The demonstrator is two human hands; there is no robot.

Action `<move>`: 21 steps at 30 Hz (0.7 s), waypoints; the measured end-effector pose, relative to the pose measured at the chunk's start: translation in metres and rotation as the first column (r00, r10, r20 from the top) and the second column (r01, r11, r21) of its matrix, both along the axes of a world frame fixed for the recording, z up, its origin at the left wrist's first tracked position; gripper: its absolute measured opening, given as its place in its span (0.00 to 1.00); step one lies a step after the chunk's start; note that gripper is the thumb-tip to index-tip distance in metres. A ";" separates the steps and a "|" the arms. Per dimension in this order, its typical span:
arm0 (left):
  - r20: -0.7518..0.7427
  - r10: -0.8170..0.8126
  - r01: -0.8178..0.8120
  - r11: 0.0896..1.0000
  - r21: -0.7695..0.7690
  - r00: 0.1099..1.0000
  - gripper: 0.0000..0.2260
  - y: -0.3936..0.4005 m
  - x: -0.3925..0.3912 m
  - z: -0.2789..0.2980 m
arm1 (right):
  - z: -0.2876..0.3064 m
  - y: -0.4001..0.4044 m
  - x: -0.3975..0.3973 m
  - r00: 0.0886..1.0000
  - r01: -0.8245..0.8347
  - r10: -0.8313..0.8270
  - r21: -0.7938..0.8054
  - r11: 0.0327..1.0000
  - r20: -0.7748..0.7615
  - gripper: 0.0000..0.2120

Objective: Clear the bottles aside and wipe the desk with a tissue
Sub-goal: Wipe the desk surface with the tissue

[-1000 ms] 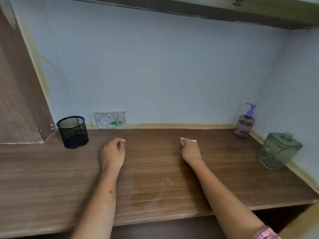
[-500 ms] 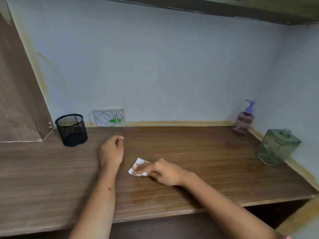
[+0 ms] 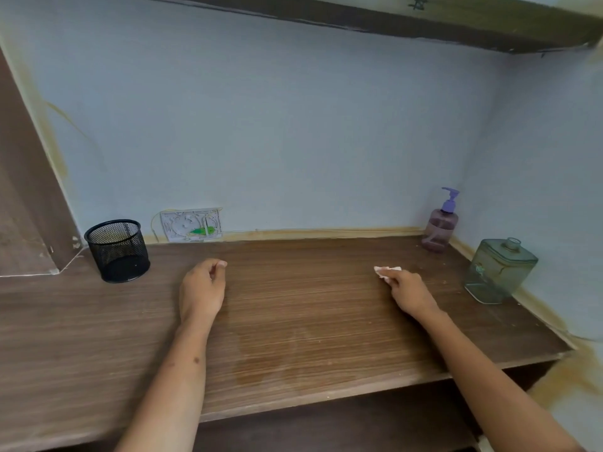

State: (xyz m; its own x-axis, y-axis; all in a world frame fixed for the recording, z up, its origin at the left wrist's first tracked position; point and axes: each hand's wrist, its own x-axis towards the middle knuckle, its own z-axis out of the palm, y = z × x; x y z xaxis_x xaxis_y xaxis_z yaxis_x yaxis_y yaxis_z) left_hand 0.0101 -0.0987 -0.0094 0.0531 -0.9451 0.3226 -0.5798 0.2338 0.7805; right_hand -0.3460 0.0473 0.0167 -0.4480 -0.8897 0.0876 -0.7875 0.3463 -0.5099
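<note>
The right hand [image 3: 409, 293] pinches a small crumpled white tissue [image 3: 386, 271] between curled fingers and holds it down against the brown wood-grain desk [image 3: 293, 321], toward the right rear of the surface. The left hand [image 3: 202, 288] rests on the desk left of centre, fingers loosely curled, holding nothing. The two hands are well apart.

Containers:
- A translucent purple pump bottle with a lilac dispenser head [image 3: 441, 223] stands upright in the rear right corner, close to the wall. A darker band is visible near its base; the fill level cannot be told with certainty.
- A square clear green glass bottle with a short round neck [image 3: 499, 272] stands upright along the right wall, nearer the front than the pump bottle and apart from it. No contents are discernible inside.
- A black wire-mesh cylindrical pen cup [image 3: 117, 251] stands at the rear left of the desk. Its interior is dark; no contents can be made out.

A white wall plate with a green mark [image 3: 192, 225] sits on the pale blue wall [image 3: 293, 125] just above the desk, right of the pen cup.
</note>
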 end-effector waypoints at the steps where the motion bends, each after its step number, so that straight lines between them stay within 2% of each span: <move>1: 0.001 -0.009 0.009 1.000 -0.005 1.000 0.12 0.000 -0.001 0.000 | -0.004 0.002 -0.001 0.998 0.067 -0.067 -0.014 0.998 0.004 0.20; 5: 0.020 -0.048 0.049 0.999 -0.013 0.999 0.12 0.002 -0.004 0.001 | -0.014 0.000 0.021 0.980 0.199 -0.199 -0.045 0.979 0.001 0.21; 9: 0.067 -0.084 0.086 0.996 -0.028 0.994 0.12 0.005 -0.007 0.000 | -0.018 -0.007 0.056 0.987 0.160 -0.161 -0.084 0.984 -0.009 0.21; 11: 0.089 -0.098 0.101 0.994 -0.036 0.991 0.11 0.006 -0.007 0.000 | -0.020 -0.013 0.076 0.996 0.087 -0.087 -0.080 0.993 0.005 0.20; 14: 0.102 -0.109 0.114 0.992 -0.047 0.989 0.11 0.007 -0.008 0.000 | -0.019 -0.021 0.115 0.990 -0.142 0.143 -0.085 0.986 0.003 0.21; 18: 0.102 -0.098 0.103 0.994 -0.041 0.990 0.11 0.008 -0.008 0.001 | -0.017 -0.023 0.167 0.909 -0.416 0.417 -0.084 0.905 -0.010 0.18; 21: 0.091 -0.100 0.103 0.994 -0.036 0.991 0.10 0.005 -0.008 -0.001 | -0.017 -0.021 0.189 0.856 -0.516 0.516 -0.058 0.854 -0.025 0.17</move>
